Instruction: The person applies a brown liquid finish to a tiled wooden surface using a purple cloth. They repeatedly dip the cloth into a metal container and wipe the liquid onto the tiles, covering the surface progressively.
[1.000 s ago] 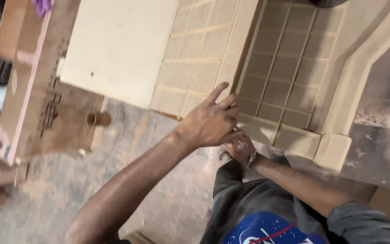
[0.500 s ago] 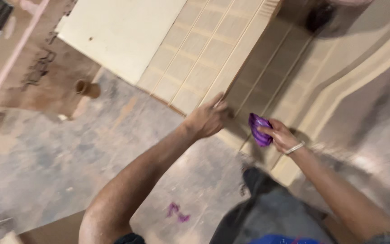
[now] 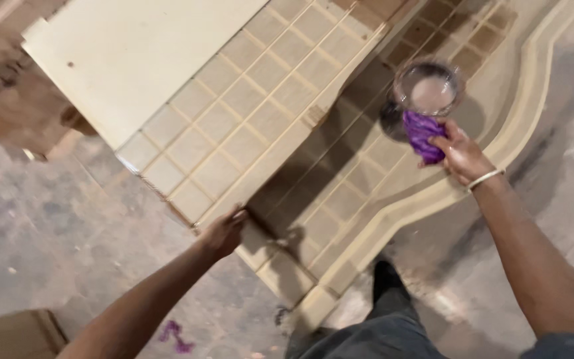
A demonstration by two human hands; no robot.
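right hand (image 3: pixel 461 154) fingers closed on purple cloth (image 3: pixel 422 135) | cloth just below clear round container (image 3: pixel 428 87), touching, over grid-carved panel (image 3: pixel 340 193) | left hand (image 3: pixel 222 231) farther, fingers curled on lighter panel (image 3: pixel 234 126) corner

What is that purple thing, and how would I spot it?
Start at the big cream panel carved into a grid of squares. At its upper right, the right hand holds a crumpled purple cloth beside a round clear container. Nothing else on the panel is purple.

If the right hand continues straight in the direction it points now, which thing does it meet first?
Probably the round clear container: the right hand, holding a purple cloth, points at it. Depth is unclear.
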